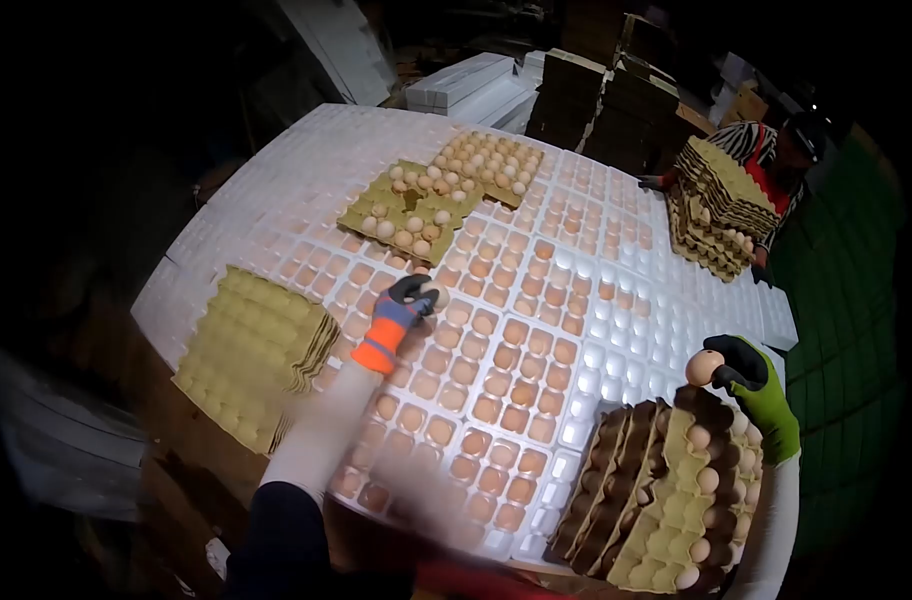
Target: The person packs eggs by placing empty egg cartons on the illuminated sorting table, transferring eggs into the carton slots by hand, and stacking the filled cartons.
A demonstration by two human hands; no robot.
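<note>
Dark background [86, 120] surrounds plastic egg packs [521, 390]; stacked pulp trays [251, 350] lie at left; left hand [408, 298] pinches a pale egg [436, 297] above the packs; egg-loaded trays [676, 500] stand at lower right; right hand [751, 375] pinches a brown egg [704, 368] near them; co-worker [773, 185] stands beyond.

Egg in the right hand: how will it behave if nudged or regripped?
The egg would probably roll if nudged, being rounded. Likely fragile: other eggs sit in cupped trays. It might slip if the grip loosens, since the right hand leaves much of its shell exposed.
</note>
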